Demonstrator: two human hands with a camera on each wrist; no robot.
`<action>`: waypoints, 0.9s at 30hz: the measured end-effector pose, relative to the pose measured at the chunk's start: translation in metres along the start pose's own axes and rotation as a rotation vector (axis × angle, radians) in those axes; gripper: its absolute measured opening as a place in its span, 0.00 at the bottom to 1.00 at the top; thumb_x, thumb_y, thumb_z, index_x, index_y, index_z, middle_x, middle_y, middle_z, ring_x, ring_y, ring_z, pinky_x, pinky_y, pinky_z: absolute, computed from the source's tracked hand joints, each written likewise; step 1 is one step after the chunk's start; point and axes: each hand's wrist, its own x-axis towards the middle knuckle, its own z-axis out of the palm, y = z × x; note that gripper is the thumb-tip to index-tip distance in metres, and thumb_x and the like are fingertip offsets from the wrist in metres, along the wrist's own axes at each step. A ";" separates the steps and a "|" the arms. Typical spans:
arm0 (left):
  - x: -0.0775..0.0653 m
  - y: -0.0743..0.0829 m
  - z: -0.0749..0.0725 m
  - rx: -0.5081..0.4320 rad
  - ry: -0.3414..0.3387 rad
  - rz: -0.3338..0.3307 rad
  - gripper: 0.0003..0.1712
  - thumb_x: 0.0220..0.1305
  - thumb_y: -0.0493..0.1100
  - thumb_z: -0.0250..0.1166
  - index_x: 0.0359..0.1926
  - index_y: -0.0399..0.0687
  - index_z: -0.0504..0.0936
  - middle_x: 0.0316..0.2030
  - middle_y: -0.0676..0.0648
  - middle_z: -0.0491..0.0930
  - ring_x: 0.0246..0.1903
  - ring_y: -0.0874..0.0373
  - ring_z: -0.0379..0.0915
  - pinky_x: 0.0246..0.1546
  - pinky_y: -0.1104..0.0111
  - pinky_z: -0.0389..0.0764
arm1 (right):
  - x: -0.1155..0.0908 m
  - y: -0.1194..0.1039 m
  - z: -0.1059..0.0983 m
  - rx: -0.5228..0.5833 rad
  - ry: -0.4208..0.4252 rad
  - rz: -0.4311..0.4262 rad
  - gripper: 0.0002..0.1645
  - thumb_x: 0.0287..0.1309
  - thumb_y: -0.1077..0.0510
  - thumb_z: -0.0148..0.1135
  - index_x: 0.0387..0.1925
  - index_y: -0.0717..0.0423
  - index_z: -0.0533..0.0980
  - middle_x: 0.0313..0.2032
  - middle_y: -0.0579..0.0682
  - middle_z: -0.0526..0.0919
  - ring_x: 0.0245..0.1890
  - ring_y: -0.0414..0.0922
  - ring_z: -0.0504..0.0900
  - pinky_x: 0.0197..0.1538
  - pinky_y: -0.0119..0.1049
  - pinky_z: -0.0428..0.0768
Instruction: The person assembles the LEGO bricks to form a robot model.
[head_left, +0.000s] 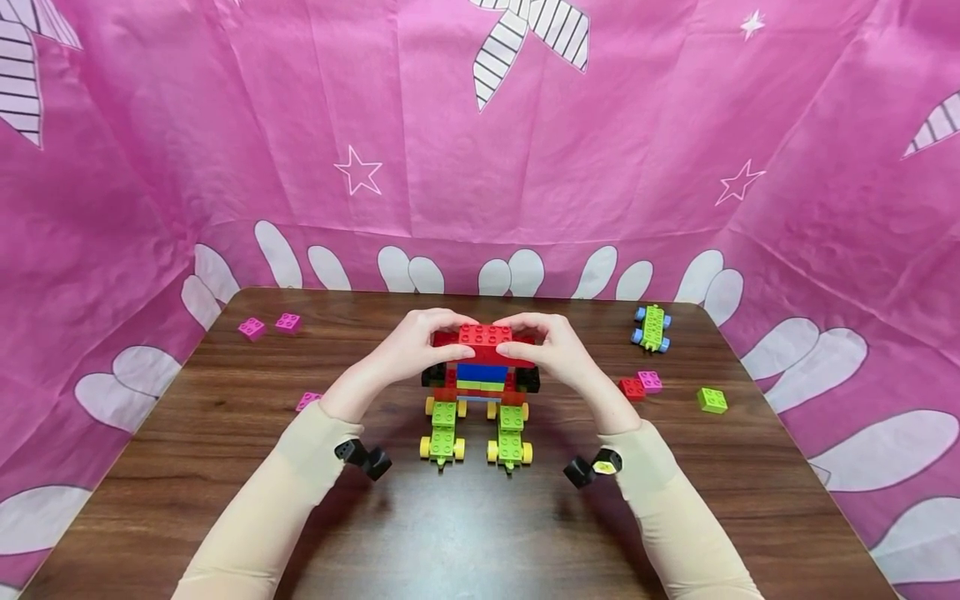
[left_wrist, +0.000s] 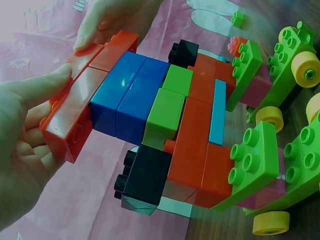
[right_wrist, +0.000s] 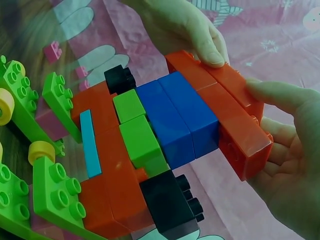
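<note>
A model of toy building bricks stands upright mid-table. Its base is two lime wheeled chassis point(head_left: 442, 442) with yellow wheels. Higher up come red bricks point(left_wrist: 195, 145), lime bricks point(right_wrist: 140, 140), blue bricks point(head_left: 482, 372) and black bricks point(left_wrist: 147, 175) jutting out at the sides. Red bricks point(head_left: 485, 336) form the top layers, sitting directly over the blue ones. My left hand point(head_left: 408, 343) grips these top red bricks from the left, thumb on the near face. From the right, my right hand point(head_left: 558, 348) grips them likewise. Both hands' fingers are partly hidden behind the bricks.
Pink bricks point(head_left: 288, 322) lie on the left of the brown table point(head_left: 405, 533). At the right are a red brick point(head_left: 632, 388), a pink brick point(head_left: 649, 382), a lime brick point(head_left: 712, 400) and a lime chassis point(head_left: 653, 327) with blue wheels. A pink curtain point(head_left: 435, 150) surrounds the table.
</note>
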 end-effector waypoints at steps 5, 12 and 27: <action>0.000 0.000 0.000 0.007 -0.002 0.013 0.22 0.58 0.44 0.70 0.52 0.42 0.82 0.47 0.45 0.83 0.46 0.54 0.77 0.47 0.60 0.79 | 0.000 0.002 0.000 0.005 0.005 -0.003 0.18 0.56 0.57 0.67 0.49 0.58 0.81 0.43 0.55 0.85 0.39 0.47 0.80 0.38 0.35 0.81; 0.001 -0.002 0.000 0.009 -0.002 0.018 0.22 0.58 0.44 0.70 0.52 0.42 0.82 0.47 0.45 0.83 0.47 0.53 0.77 0.48 0.59 0.79 | 0.000 0.002 0.001 -0.005 0.004 -0.007 0.18 0.56 0.58 0.67 0.49 0.58 0.81 0.42 0.56 0.85 0.37 0.46 0.80 0.37 0.34 0.81; 0.000 -0.004 0.004 0.002 0.020 0.019 0.22 0.58 0.44 0.70 0.53 0.42 0.82 0.47 0.45 0.83 0.46 0.54 0.77 0.46 0.60 0.79 | -0.001 0.000 0.001 -0.035 0.000 -0.011 0.19 0.56 0.57 0.66 0.49 0.58 0.81 0.43 0.56 0.85 0.39 0.47 0.80 0.39 0.35 0.81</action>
